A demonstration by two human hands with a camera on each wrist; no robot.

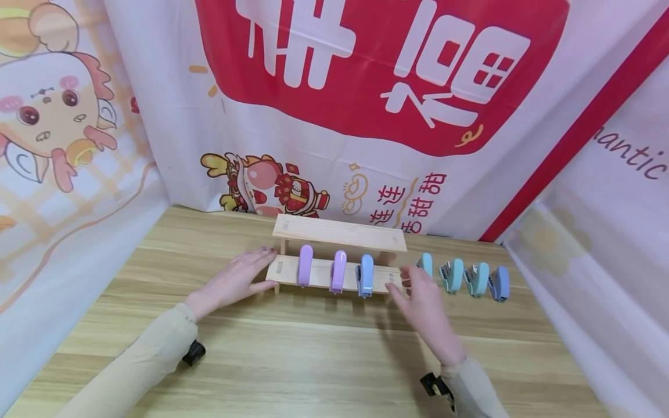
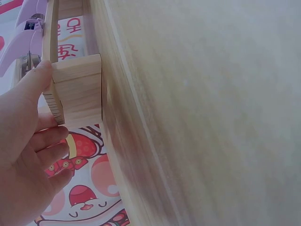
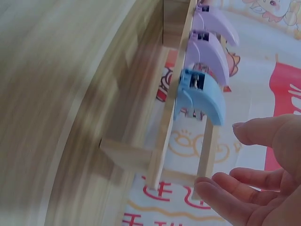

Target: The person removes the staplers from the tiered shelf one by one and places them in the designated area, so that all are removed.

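Note:
A two-tier wooden rack stands near the back of the table. Two purple staplers and a light blue stapler sit side by side on its lower board. My left hand holds the left end of that board, thumb at the front corner and fingers at the end. At the right end, my right hand hovers with thumb and fingers spread and nothing between them. The right wrist view shows its fingertips close to the rack, beyond the light blue stapler.
Right of the rack, several more staplers stand in a row on the wooden table: teal ones and a blue one at the far end. My right hand overlaps the nearest teal one. Printed curtains enclose the table's back and sides.

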